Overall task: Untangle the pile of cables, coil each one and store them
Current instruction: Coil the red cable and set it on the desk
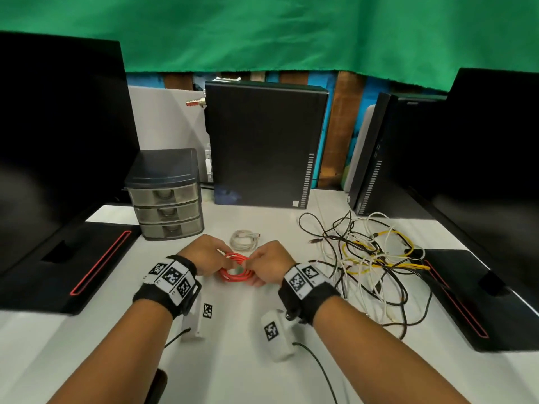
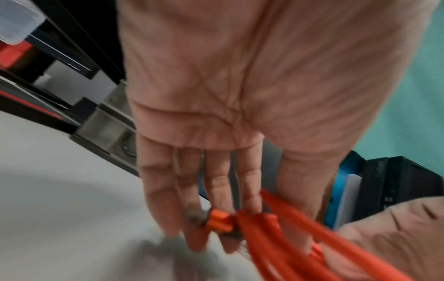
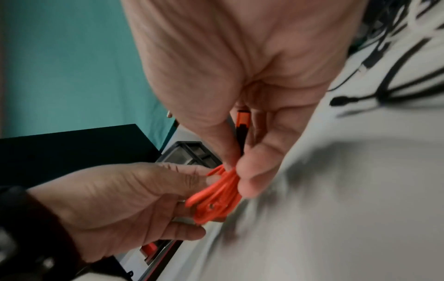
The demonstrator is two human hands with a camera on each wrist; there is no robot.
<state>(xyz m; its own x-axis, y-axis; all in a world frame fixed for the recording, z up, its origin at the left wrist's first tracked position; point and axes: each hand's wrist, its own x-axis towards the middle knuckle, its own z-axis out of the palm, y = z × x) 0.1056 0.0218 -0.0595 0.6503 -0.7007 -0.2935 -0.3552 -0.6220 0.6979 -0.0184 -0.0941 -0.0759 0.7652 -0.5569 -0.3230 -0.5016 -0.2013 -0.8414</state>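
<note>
The left hand (image 1: 204,253) and the right hand (image 1: 269,262) are both pinching the orange cable (image 1: 234,271), looped between their fingers just over the white table (image 1: 248,374). A white coiled cable (image 1: 244,240) is lying just past the fingertips, and the tangled pile (image 1: 370,263) is sitting to the right.

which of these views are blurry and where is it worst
Head view: mostly sharp, edges bowed by the wide lens, both monitors near black. Left wrist view: motion blur smears the orange cable and left hand's fingertips. Right wrist view: palm of the right hand fairly clear, white desk and cable pile streaked.
</note>
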